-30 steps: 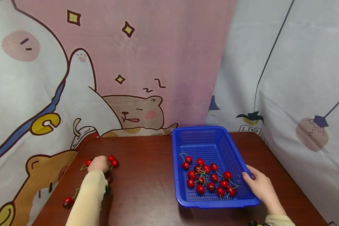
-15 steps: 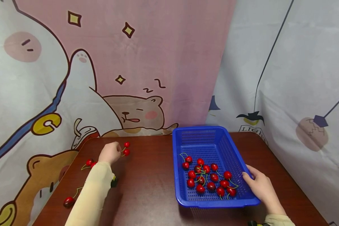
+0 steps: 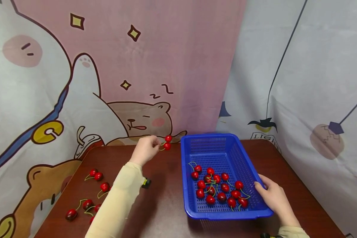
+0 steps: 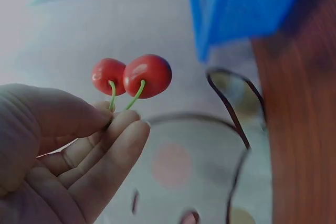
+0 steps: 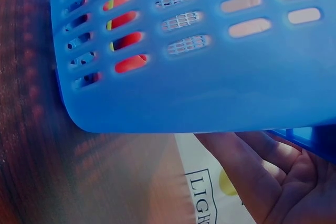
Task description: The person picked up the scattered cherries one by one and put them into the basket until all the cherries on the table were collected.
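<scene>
The left hand point(image 3: 145, 150) is raised above the dark wooden worktop point(image 3: 163, 205), its grip pinching the green stems of a pair of red cherries point(image 3: 167, 142) just beside the far left corner of a blue plastic basket point(image 3: 226, 215). The right hand point(image 3: 272, 196) holds the basket's near right rim, fingers curled over the edge. More cherries point(image 3: 218, 188) lie inside the basket, and loose cherries point(image 3: 89, 195) sit on the worktop at the left.

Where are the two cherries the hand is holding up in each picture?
Head view: the pair of cherries hangs from the left hand, just left of the blue basket.
Left wrist view: the pair sits centre-left, stems pinched by the fingers.
Right wrist view: not in it.
Shared landmark: the blue basket, in all three views.
</scene>
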The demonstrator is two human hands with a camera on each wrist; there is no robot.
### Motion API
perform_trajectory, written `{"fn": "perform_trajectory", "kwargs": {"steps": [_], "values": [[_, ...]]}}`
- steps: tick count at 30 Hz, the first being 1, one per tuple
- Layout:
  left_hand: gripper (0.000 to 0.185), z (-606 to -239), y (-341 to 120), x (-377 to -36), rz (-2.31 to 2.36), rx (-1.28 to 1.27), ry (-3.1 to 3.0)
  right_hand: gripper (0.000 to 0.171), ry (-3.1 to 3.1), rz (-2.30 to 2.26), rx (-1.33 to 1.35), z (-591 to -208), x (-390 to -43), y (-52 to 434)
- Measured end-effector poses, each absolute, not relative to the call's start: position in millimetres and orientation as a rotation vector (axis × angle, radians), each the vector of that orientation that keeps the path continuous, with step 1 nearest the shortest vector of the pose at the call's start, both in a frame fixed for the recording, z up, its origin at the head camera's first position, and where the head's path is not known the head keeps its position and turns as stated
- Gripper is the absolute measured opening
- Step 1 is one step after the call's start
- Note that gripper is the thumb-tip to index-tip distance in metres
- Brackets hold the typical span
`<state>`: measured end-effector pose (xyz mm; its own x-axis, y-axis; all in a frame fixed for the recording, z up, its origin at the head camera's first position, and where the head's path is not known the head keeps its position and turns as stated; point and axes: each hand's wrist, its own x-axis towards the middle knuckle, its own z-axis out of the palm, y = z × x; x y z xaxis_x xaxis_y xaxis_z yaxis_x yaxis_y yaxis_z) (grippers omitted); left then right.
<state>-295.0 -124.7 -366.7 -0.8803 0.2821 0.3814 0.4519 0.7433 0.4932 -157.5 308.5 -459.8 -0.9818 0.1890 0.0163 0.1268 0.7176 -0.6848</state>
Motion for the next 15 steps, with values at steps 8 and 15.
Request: {"fn": "perform_trajectory", "kwargs": {"steps": [8,15], "values": [[0.006,-352,-73,-295,-1.006,-0.685,-2.613,0.053,-2.834,1.104,-0.254,-459,-157,308],[0.006,-354,-29,-296,-1.119,-0.756,-2.625,0.053,-2.835,1.116,-0.255,-459,-157,307]]}}
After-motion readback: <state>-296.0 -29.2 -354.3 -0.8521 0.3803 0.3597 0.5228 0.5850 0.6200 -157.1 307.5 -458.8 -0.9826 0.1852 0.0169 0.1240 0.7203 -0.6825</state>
